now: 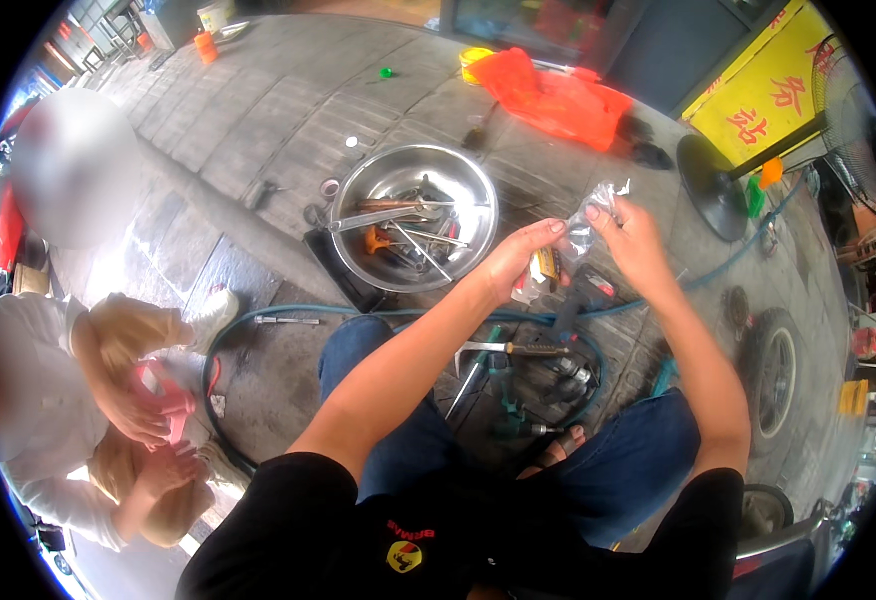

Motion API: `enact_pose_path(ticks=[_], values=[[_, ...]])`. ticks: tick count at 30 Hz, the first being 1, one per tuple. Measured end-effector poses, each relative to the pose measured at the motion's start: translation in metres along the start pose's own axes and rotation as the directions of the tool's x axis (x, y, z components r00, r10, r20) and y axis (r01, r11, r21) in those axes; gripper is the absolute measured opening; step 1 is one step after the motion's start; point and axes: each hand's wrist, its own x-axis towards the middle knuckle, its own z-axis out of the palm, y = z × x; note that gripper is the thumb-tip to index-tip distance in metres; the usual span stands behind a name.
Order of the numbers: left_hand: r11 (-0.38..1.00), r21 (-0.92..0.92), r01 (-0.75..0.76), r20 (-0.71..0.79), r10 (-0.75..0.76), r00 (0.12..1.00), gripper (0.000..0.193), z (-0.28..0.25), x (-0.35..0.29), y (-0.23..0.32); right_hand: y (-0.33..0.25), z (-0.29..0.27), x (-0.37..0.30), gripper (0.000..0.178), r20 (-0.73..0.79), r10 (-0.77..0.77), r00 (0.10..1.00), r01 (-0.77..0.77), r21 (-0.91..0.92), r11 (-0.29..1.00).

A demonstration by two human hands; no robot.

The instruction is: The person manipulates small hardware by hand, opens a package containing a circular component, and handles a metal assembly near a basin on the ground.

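My left hand (514, 262) and my right hand (634, 240) are raised together over my knees. Between them they hold a small clear plastic packet (590, 214), which my right fingers pinch at its top. A small yellow and white item (544, 268) rests in my left palm. Below the hands, on the pavement between my feet, lie several hand tools (514, 352), among them a screwdriver with a dark handle.
A steel bowl (478, 196) with several tools stands just ahead. A teal hose (258, 318) loops across the ground. An orange plastic bag (558, 98) lies far ahead, a fan base (710, 186) and a wheel (776, 372) to the right. A person (78, 400) sits at left.
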Motion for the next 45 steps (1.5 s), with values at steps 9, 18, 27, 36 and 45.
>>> enact_pose_path(ticks=[9,18,27,36,45], values=[[0.998,-0.063,-0.005,0.107,0.011,0.994,0.046,0.010,-0.003,0.006,-0.003,-0.002,0.001,0.032,-0.042,0.049,0.998,-0.050,-0.031,0.998],[0.993,0.080,-0.092,0.005,0.092,0.996,0.022,0.001,0.008,-0.006,0.007,0.002,-0.005,0.020,0.228,0.233,0.945,-0.271,0.156,0.950],[0.980,0.072,-0.184,0.053,0.180,0.982,0.020,0.015,0.004,-0.002,0.028,0.000,-0.005,0.022,0.084,0.252,0.964,-0.265,0.229,0.937],[0.983,-0.049,-0.177,0.030,0.179,0.983,0.021,0.015,-0.008,0.005,0.032,0.015,0.006,0.032,-0.005,-0.312,0.950,0.275,-0.456,0.846],[0.987,0.032,-0.158,-0.047,0.159,0.986,0.026,0.013,-0.008,0.005,0.016,0.021,0.002,0.024,0.218,0.256,0.942,-0.317,0.327,0.890]])
